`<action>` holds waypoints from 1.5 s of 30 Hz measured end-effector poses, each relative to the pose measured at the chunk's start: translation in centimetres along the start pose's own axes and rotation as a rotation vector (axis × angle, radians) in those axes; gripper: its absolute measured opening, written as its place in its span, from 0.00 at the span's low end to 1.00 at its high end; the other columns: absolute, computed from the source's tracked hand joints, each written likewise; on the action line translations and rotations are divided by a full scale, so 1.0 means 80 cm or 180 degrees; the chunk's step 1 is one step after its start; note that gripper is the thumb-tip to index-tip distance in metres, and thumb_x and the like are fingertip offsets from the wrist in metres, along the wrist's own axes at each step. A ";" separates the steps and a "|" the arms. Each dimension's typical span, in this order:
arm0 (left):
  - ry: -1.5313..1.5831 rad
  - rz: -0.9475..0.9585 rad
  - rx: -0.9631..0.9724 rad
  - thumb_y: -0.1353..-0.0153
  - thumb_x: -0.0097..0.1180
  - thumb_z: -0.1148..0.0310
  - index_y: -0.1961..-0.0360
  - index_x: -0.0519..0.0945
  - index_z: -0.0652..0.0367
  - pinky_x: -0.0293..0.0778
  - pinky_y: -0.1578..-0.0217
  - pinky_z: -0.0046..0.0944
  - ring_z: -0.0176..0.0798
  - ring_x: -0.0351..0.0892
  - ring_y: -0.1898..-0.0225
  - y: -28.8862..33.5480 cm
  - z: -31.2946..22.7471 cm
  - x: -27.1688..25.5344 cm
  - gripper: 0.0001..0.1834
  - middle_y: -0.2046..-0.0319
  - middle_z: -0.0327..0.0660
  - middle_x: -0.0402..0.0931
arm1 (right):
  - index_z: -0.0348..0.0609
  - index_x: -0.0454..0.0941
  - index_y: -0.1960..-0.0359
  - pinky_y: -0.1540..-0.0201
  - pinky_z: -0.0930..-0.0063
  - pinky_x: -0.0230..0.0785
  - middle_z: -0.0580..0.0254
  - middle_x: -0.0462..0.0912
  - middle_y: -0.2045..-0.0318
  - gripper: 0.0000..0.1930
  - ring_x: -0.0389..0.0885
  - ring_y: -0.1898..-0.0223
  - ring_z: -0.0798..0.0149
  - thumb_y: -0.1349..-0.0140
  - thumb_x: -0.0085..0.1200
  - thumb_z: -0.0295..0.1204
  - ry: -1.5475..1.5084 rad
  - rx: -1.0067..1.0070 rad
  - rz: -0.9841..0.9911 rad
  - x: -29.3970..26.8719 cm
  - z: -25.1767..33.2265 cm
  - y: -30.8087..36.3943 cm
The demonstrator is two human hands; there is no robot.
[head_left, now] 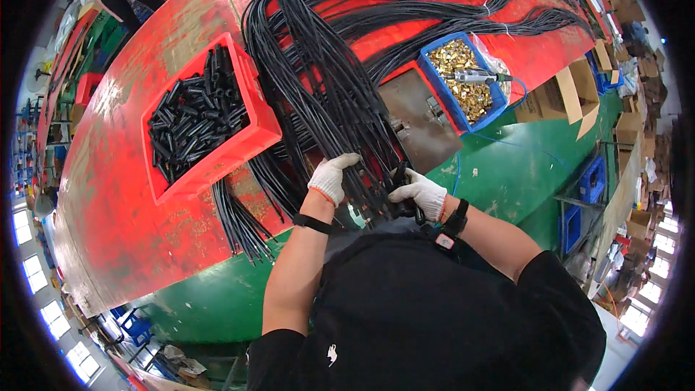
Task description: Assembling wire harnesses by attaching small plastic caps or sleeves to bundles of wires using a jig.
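Note:
A thick bundle of black cables (329, 80) runs down the table toward me, its cut ends hanging near my body. My left hand (333, 178), in a white glove, is closed around cables at the bundle's left side. On the other side, my gloved right hand (426, 195) grips dark tubular pieces that look like black plastic sleeves (400, 174), close to the cable ends. The fingers partly hide them, so I cannot tell how many there are. More black sleeves (195, 112) fill a red bin (210, 166) to the left.
A blue tray (474, 127) of small brass-coloured parts, with a corded hand tool (474, 76) lying across it, stands right of a metal plate (420, 127). Further tied cable bundles (463, 7) lie along the red tabletop (116, 195). An open cardboard box (572, 98) stands at the far right.

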State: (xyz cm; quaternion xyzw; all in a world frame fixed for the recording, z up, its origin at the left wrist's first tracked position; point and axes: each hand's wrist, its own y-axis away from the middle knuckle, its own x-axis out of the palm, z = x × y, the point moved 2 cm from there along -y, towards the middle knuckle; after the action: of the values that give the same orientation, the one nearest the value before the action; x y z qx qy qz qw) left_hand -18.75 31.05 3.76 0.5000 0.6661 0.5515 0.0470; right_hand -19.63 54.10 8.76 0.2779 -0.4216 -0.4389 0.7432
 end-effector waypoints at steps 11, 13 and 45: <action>-0.0007 -0.0221 0.0180 0.35 0.68 0.73 0.52 0.85 0.65 0.88 0.64 0.50 0.50 0.90 0.63 0.021 -0.012 -0.032 0.12 0.58 0.47 0.88 | 0.33 0.71 0.35 0.45 0.60 0.80 0.52 0.86 0.49 0.36 0.86 0.51 0.57 0.48 0.71 0.18 0.0945 -0.0394 -0.0077 0.049 0.049 -0.068; 0.0012 -0.0249 -0.0005 0.33 0.67 0.72 0.53 0.85 0.65 0.88 0.64 0.49 0.48 0.90 0.63 0.033 -0.021 -0.055 0.11 0.59 0.48 0.88 | 0.32 0.66 0.31 0.48 0.55 0.83 0.49 0.85 0.49 0.40 0.87 0.52 0.55 0.48 0.70 0.18 0.0935 -0.0205 -0.0102 0.056 0.064 -0.098; 0.0155 -0.0167 -0.0353 0.32 0.64 0.67 0.57 0.88 0.59 0.87 0.59 0.51 0.45 0.89 0.65 0.017 -0.010 -0.041 0.08 0.65 0.42 0.89 | 0.40 0.79 0.48 0.51 0.70 0.74 0.68 0.81 0.60 0.24 0.77 0.57 0.71 0.41 0.76 0.34 0.2012 -0.0206 0.0827 -0.007 0.012 -0.009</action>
State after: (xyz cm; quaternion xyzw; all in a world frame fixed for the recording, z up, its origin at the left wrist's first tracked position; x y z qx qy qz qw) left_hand -16.82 28.01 3.56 0.4653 0.6484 0.5981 0.0728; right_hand -20.87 54.20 8.47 0.3204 -0.1882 -0.2459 0.8952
